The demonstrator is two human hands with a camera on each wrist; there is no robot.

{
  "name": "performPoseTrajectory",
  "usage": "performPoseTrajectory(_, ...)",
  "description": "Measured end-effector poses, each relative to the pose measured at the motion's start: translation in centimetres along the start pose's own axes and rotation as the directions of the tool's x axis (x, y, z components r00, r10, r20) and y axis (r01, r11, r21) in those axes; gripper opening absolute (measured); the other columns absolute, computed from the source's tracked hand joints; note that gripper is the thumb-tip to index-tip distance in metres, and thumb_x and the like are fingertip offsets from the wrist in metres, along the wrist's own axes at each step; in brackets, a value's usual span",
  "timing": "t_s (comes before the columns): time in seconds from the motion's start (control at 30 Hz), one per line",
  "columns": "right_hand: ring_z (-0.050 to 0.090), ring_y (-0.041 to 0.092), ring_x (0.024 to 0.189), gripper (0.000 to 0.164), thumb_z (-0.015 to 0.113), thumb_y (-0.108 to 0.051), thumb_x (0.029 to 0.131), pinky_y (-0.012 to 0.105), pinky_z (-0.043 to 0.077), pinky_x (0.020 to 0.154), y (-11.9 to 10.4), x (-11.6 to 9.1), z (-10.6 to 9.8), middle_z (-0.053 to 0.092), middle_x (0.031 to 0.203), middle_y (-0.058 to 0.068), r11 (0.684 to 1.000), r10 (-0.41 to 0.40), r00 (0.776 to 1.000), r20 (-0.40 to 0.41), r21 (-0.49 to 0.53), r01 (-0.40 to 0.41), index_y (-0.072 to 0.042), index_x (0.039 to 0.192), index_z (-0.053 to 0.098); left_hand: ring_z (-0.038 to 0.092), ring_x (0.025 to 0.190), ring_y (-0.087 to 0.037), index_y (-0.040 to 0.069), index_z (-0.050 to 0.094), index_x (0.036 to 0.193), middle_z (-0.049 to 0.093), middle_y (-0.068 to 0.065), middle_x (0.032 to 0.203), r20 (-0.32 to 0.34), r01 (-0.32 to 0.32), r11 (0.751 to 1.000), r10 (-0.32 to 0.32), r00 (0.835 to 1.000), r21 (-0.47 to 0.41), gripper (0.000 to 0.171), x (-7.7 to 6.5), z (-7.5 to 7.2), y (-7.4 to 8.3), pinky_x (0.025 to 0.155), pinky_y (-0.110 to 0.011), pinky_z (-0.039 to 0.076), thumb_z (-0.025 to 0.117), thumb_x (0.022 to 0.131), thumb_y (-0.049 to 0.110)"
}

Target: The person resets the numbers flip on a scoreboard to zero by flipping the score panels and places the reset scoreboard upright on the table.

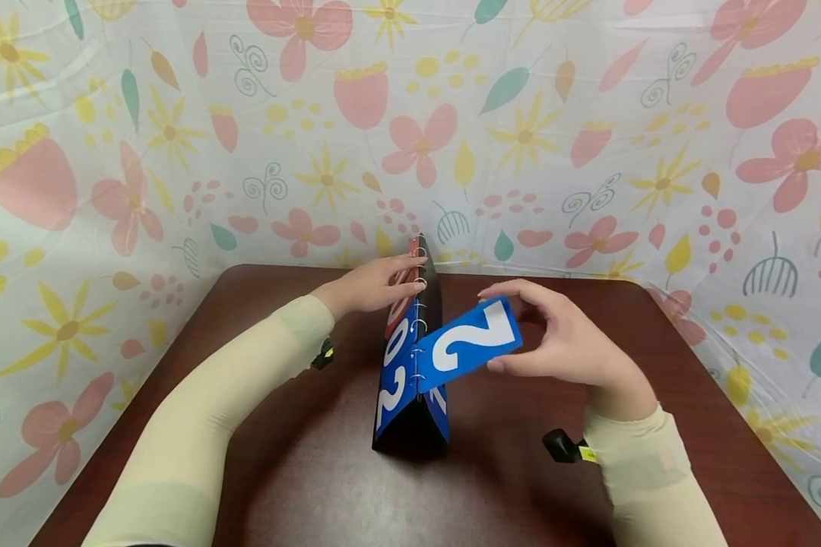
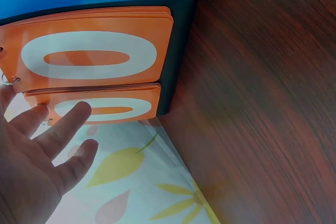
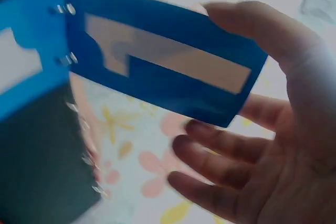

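Note:
A tabletop flip scoreboard (image 1: 391, 384) stands like a tent, its ridge bound with metal rings and pointing away from me. My right hand (image 1: 568, 338) grips a blue number card (image 1: 475, 342) by opposite edges near its free end, thumb on one edge and fingers on the other. That card is swung out from the rings; a white 2 faces the head view, and a white 1 shows on its other side in the right wrist view. My left hand (image 1: 369, 287) touches the ridge farther back with extended fingers, beside orange-red cards (image 2: 89, 59) reading 0.
The scoreboard stands on a dark reddish-brown wooden table (image 1: 301, 486). Behind and around the table hangs a white curtain (image 1: 410, 91) printed with flowers and leaves. A small black device (image 1: 561, 446) is strapped at the right wrist, another (image 1: 324, 354) at the left.

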State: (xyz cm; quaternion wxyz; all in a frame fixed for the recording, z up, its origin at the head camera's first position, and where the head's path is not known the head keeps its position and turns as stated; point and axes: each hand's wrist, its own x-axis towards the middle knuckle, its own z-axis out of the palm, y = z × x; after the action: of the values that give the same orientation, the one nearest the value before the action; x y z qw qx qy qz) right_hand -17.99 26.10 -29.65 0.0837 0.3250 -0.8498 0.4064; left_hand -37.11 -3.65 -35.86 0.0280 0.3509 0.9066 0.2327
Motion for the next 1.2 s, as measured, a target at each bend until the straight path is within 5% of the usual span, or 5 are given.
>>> performPoseTrajectory(0.2,0.067,0.019,0.116,0.096,0.091,0.000,0.072,0.025,0.056,0.099,-1.0,1.3,3.3,0.064,0.134,0.005,0.988,-0.070,0.987,-0.141,0.126,0.089,-0.024,0.153,0.045,0.042,0.152,-0.025,0.040,0.034,0.160,0.038,0.004,0.167,-0.002,-0.014,1.000,0.014,1.000,0.005,0.076,0.0,0.0,-0.2,0.118,-0.056,0.041,0.046,0.094,0.077)
performPoseTrajectory(0.53,0.058,0.031,0.135,0.117,0.089,-0.015,0.077,0.057,0.051,0.106,-0.9,2.8,8.4,0.050,0.156,0.009,0.978,-0.195,0.980,-0.039,0.070,0.197,-0.024,0.167,0.014,0.039,0.153,-0.026,0.032,0.036,0.161,0.036,0.002,0.168,0.019,-0.049,0.998,0.050,0.999,-0.048,0.076,0.2,-0.1,-0.3,0.121,-0.055,0.036,0.048,0.097,0.072)
performPoseTrajectory(0.8,0.055,0.020,0.135,0.094,0.082,-0.025,0.081,0.043,0.051,0.110,-0.1,3.3,10.9,0.052,0.154,0.003,0.957,-0.270,0.959,0.085,-0.083,0.277,-0.018,0.161,0.033,0.039,0.154,-0.023,0.032,0.034,0.162,0.036,0.004,0.168,0.015,-0.070,0.996,0.071,0.997,-0.061,0.075,0.0,-0.1,-0.2,0.123,-0.051,0.035,0.050,0.098,0.069)
performPoseTrajectory(1.03,0.057,0.020,0.131,0.038,0.080,-0.027,0.083,0.043,0.056,0.102,0.4,3.1,11.1,0.063,0.142,0.002,0.960,-0.251,0.959,0.133,-0.095,0.265,-0.024,0.119,0.073,0.037,0.155,-0.024,0.033,0.034,0.161,0.034,0.005,0.169,0.011,-0.064,0.998,0.064,0.998,0.018,0.074,0.0,-0.1,-0.2,0.122,-0.054,0.036,0.045,0.099,0.070)
performPoseTrajectory(1.2,0.058,0.019,0.126,0.030,0.081,-0.026,0.082,0.040,0.057,0.098,0.5,3.2,11.0,0.067,0.135,0.002,0.957,-0.268,0.952,0.149,-0.070,0.280,-0.024,0.112,0.077,0.039,0.154,-0.024,0.033,0.034,0.161,0.035,0.004,0.168,0.013,-0.054,0.998,0.054,0.998,0.015,0.074,0.0,-0.2,-0.1,0.122,-0.054,0.036,0.046,0.099,0.070)
